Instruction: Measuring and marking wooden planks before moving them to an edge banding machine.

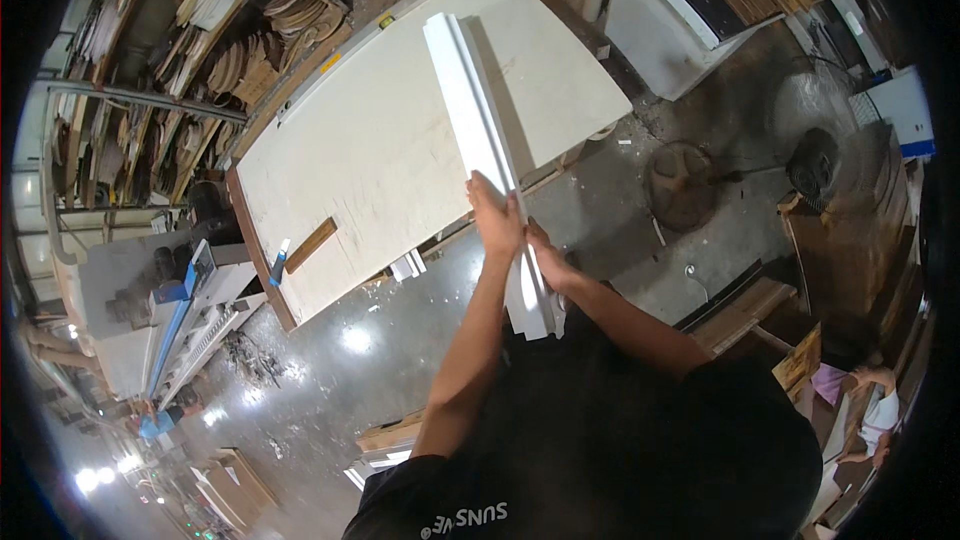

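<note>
Both my hands grip a long white moulding strip (462, 105) with a stepped profile. Its far end reaches out over the large pale worktable (370, 140), while the near end comes back close to my body. My left hand (493, 215) wraps over the strip's left side near its middle. Just behind and to the right, my right hand (546, 255) holds the strip's right edge, its fingers partly hidden. On the table's left end lie a short brown wooden block (311, 246) and a blue-handled knife or scraper (278, 266).
Shelves of stacked wooden pieces (215, 30) line the far left. A saw-like machine with a blue rail (170, 320) stands at left. On the right are a round-based pedestal fan (682, 185), a white-sided bench (640, 30) and wooden boards. Another person (880, 415) is at lower right.
</note>
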Demonstrator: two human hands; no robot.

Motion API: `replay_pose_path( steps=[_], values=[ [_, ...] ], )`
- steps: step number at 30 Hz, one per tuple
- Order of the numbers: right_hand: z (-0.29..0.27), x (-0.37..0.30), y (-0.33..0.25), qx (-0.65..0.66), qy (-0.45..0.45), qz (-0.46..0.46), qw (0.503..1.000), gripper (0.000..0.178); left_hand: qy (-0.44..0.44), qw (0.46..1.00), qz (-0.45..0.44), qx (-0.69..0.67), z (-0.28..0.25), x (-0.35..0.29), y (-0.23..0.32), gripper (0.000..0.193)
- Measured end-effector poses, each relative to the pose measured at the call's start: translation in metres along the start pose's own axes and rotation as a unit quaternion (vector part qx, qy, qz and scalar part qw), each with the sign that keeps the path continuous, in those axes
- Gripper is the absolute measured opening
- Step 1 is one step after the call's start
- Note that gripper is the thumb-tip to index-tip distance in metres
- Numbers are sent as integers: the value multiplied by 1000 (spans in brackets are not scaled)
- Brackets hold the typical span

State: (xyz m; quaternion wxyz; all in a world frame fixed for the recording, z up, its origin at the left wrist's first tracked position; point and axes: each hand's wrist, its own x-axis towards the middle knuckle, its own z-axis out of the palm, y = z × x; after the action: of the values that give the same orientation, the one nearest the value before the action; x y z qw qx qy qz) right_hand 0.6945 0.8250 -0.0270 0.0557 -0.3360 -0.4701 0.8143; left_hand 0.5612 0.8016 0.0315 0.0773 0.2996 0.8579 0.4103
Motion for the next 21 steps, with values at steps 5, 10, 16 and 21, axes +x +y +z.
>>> replay_pose_path(
  steps=[5,10,16,21],
  values=[
    [-9,-5,-3,-7,3,37,999,101,-5,999,-21,-38,-24,6,-22,81],
    [1,3,-24,33,-11,33,999,106,-53,996,0,-66,-22,4,-26,79],
    [-21,13,3,164,-46,78,982,111,-96,957,-130,-240,-16,-3,-9,79],
    [-6,-34,13,191,-7,235,953,95,-186,831,-308,-424,-34,-57,-30,88]
  ],
)
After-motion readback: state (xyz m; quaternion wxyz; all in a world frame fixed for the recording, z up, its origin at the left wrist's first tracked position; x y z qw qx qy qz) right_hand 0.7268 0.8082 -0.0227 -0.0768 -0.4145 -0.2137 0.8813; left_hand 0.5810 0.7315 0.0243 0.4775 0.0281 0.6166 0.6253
